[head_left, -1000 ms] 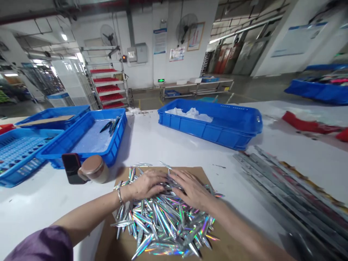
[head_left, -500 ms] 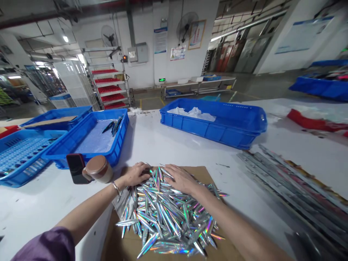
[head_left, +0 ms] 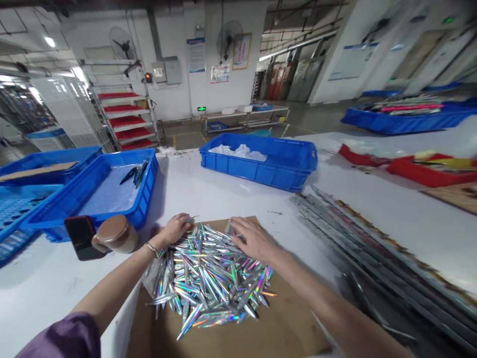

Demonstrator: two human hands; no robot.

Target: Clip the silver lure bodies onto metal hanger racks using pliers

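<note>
A heap of slim, shiny silver fishing lures [head_left: 208, 273] with rainbow glints lies on a flat sheet of brown cardboard [head_left: 223, 338]. My left hand [head_left: 176, 228] is at the heap's far left edge, its fingers curled; the tip of one fishing lure [head_left: 194, 218] pokes out past them. Across from it, my right hand [head_left: 253, 240] rests on the heap's far right side, thumb apart from the fingers. Its fingertips touch the lures at the edge, and part of what lies under the palm is hidden.
Left of the heap stand a lidded mug [head_left: 117, 233] and a phone [head_left: 82, 238]. Behind them a blue tray [head_left: 149, 191] holds a few dark lures. Farther back is a blue bin [head_left: 257, 171] with white wrapping. Long metal strips [head_left: 357, 238] lie at right.
The view has swung to the right. My hands have moved a little farther apart, and a lure tip now shows at my left fingers.
</note>
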